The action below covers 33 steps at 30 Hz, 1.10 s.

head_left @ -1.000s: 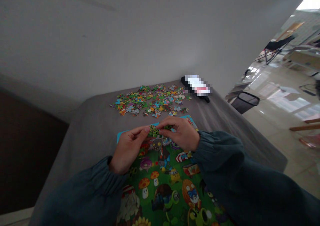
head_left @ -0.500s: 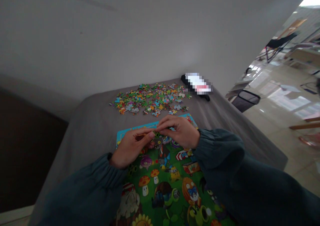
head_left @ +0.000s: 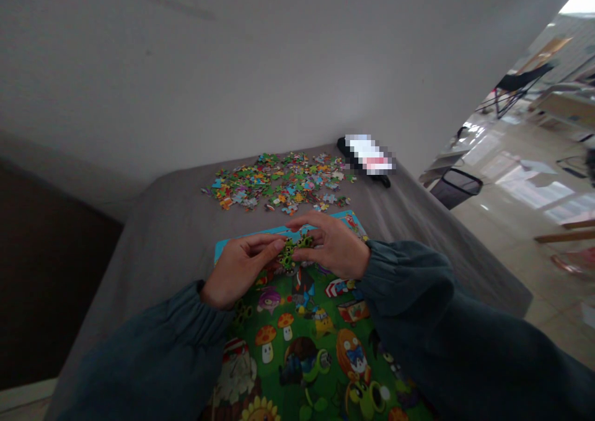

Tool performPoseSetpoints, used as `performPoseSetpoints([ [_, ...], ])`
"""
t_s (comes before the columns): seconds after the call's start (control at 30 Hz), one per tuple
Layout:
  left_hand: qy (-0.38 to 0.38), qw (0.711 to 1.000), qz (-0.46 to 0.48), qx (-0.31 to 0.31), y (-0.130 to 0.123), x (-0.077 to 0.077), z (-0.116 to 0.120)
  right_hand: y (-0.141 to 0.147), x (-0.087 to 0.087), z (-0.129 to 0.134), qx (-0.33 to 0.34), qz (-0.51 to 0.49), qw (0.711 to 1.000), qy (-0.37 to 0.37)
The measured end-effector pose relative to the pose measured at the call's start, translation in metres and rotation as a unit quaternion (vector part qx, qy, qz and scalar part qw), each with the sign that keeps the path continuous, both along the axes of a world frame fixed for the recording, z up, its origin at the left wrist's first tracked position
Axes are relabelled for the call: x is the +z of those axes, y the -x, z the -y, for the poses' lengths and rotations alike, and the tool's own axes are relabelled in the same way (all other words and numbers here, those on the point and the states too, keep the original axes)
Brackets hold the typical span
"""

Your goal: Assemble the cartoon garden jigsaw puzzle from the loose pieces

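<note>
Over the top part of a green picture board with a light blue border [head_left: 272, 230], my two hands meet around small green puzzle pieces [head_left: 287, 255]. My left hand [head_left: 244, 266] pinches the pieces from the left between thumb and fingers. From the right, my right hand [head_left: 332, 244] grips their other side, its index finger stretched above them. Cartoon plants and figures cover the board. Beyond it lies a wide spread of loose puzzle pieces [head_left: 279, 182] on the grey cloth.
A phone with a blurred screen [head_left: 369, 154] rests on a black object at the back right of the cloth-covered table [head_left: 171, 222]. A pale wall [head_left: 279, 61] rises behind. On the right are a tiled floor and a dark folding chair [head_left: 523, 80].
The green pieces between my hands have come into view, tilted up. My right hand's fingers have spread a little wider, and the view has shifted slightly.
</note>
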<state>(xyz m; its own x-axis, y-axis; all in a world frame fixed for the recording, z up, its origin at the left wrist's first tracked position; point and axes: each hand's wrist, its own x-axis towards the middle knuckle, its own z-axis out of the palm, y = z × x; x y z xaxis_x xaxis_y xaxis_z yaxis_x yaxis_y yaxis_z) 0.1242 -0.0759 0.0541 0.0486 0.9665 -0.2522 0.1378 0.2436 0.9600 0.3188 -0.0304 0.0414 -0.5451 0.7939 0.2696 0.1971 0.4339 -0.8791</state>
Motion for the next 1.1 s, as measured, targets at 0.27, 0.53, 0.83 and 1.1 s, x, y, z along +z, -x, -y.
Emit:
performPoseSetpoints([
  [0.27,-0.003,0.999,0.027,0.038,0.001,0.000,0.001,0.003,0.001,0.000,-0.033,-0.026,0.994,0.097],
  [0.53,-0.011,0.991,0.099,0.085,0.001,-0.006,-0.001,0.005,0.005,0.003,-0.012,-0.056,0.973,0.221],
  [0.83,-0.039,0.993,0.085,0.068,0.004,-0.011,-0.002,0.004,-0.002,0.004,0.056,-0.050,0.980,0.187],
  [1.1,-0.037,0.993,0.096,0.057,-0.004,-0.009,0.001,0.010,-0.002,0.008,0.056,-0.042,0.957,0.280],
])
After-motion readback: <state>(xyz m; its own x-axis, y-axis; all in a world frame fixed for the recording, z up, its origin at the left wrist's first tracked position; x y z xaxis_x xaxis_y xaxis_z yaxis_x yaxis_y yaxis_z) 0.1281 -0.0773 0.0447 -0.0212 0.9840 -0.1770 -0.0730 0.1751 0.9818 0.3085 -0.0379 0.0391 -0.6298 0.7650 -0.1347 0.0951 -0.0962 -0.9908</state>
